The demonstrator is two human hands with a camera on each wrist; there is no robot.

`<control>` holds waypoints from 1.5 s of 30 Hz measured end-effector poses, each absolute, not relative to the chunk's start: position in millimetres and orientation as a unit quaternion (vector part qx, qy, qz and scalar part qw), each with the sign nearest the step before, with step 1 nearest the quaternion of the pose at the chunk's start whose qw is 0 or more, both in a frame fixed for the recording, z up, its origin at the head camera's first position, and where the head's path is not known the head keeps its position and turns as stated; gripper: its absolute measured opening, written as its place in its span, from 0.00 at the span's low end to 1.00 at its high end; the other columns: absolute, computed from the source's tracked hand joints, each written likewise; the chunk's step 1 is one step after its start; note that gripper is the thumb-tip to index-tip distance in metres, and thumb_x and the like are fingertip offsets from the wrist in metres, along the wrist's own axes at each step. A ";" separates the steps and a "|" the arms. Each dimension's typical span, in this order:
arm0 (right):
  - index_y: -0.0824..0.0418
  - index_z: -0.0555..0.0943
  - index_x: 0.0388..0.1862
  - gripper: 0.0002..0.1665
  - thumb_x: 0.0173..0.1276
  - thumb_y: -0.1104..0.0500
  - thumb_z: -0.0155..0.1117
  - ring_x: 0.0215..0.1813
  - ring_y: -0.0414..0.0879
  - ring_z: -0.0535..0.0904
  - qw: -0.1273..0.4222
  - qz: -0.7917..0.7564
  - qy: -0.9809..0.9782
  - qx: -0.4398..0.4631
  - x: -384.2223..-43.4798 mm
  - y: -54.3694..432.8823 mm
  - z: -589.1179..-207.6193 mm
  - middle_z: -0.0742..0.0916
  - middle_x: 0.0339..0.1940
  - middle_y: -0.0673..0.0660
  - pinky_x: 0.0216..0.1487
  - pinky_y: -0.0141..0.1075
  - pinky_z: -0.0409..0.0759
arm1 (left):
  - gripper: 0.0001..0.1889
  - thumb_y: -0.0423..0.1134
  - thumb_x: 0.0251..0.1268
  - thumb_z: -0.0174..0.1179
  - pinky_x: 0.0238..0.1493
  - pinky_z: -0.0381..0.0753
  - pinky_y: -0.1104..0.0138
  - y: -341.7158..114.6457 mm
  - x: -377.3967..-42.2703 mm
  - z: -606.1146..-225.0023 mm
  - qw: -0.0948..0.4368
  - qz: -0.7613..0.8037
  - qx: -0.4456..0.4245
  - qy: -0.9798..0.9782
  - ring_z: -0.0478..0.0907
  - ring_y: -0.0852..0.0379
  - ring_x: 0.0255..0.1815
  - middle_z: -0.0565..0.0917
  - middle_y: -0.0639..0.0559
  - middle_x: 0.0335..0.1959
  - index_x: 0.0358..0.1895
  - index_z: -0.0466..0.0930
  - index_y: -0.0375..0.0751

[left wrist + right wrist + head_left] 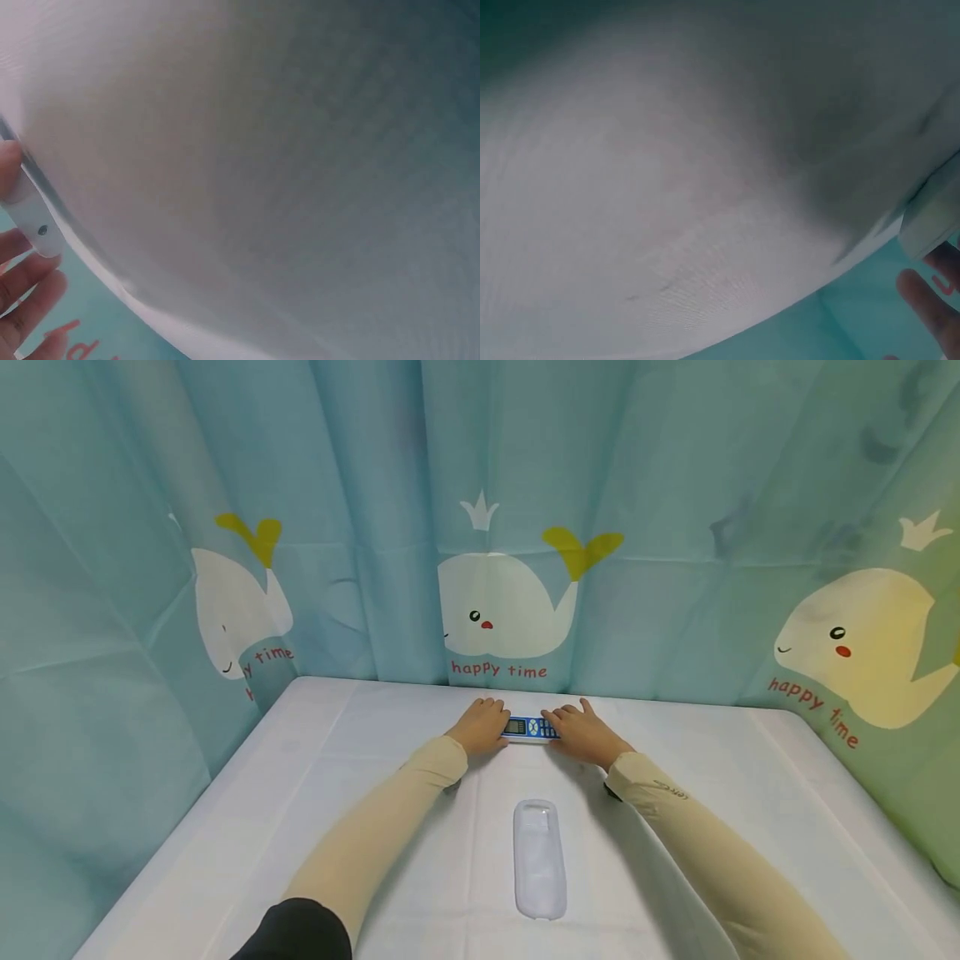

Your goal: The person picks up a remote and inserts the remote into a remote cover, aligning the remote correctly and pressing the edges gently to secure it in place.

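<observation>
A white remote control (531,729) with a blue face, a small grey screen and buttons lies crosswise at the far side of the table. My left hand (481,727) grips its left end, the thumb on the near side and the fingers on the far side. At the other end my right hand (587,733) holds it and covers part of the buttons. The left wrist view catches a white rounded end of the remote (37,221) between thumb and fingers. Nearer to me lies a clear plastic remote cover (539,860), lengthwise between my forearms.
A white cloth covers the table (375,727), whose far corners are rounded. Close behind it hangs a blue-green curtain (660,610) with whale prints, which also runs along the left and right sides.
</observation>
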State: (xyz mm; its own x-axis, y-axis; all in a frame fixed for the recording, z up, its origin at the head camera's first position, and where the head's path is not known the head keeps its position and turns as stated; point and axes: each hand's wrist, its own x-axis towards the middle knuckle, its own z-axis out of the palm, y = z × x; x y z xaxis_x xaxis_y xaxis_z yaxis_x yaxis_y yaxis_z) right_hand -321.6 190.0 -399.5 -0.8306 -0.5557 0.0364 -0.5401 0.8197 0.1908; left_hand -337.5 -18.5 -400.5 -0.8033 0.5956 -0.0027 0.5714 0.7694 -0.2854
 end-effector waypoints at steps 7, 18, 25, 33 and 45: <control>0.63 0.71 0.63 0.33 0.63 0.49 0.63 0.61 0.57 0.74 0.089 -0.096 -0.950 0.285 -320.5 190.3 -399.0 0.81 0.56 0.60 0.65 0.61 0.63 | 0.30 0.56 0.64 0.55 0.68 0.64 0.58 -20.6 -337.6 -400.3 0.056 0.109 -0.306 -0.944 0.70 0.51 0.61 0.75 0.46 0.59 0.61 0.70 0.38; 0.65 0.75 0.57 0.37 0.53 0.48 0.72 0.55 0.54 0.75 0.269 -0.115 -0.907 0.302 -306.5 196.4 -385.1 0.81 0.51 0.60 0.61 0.58 0.68 | 0.29 0.58 0.56 0.62 0.65 0.66 0.55 -28.2 -323.5 -390.5 0.241 0.091 -0.306 -0.916 0.74 0.52 0.55 0.78 0.49 0.50 0.54 0.73 0.40; 0.66 0.76 0.55 0.36 0.48 0.53 0.76 0.52 0.56 0.77 0.360 -0.067 -0.880 0.304 -294.7 198.7 -374.4 0.82 0.47 0.62 0.57 0.56 0.71 | 0.30 0.59 0.49 0.67 0.64 0.69 0.57 -30.5 -304.3 -374.1 0.362 0.085 -0.294 -0.881 0.76 0.55 0.52 0.80 0.53 0.46 0.52 0.76 0.44; 0.67 0.76 0.55 0.36 0.45 0.57 0.77 0.51 0.58 0.76 0.398 -0.012 -0.864 0.309 -269.2 191.4 -358.4 0.82 0.47 0.64 0.57 0.57 0.70 | 0.30 0.57 0.43 0.71 0.63 0.70 0.58 -37.3 -278.8 -359.3 0.434 0.055 -0.282 -0.854 0.76 0.57 0.50 0.81 0.54 0.44 0.49 0.78 0.45; 0.66 0.78 0.53 0.37 0.42 0.57 0.80 0.49 0.56 0.76 0.427 0.009 -0.844 0.326 -249.5 182.1 -347.3 0.81 0.45 0.62 0.53 0.54 0.70 | 0.31 0.56 0.40 0.73 0.63 0.69 0.57 -41.9 -253.7 -349.4 0.456 0.036 -0.269 -0.848 0.76 0.55 0.50 0.82 0.54 0.45 0.50 0.79 0.46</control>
State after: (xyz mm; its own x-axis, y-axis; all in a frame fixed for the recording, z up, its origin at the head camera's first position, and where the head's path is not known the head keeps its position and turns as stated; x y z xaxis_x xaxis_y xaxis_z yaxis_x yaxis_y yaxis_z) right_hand -249.5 182.1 -347.3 -0.4232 -0.5420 0.7260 -0.5579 0.7873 0.2625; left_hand -253.7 -41.9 -349.4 -0.4394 0.4894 0.7533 0.4243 0.8522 -0.3061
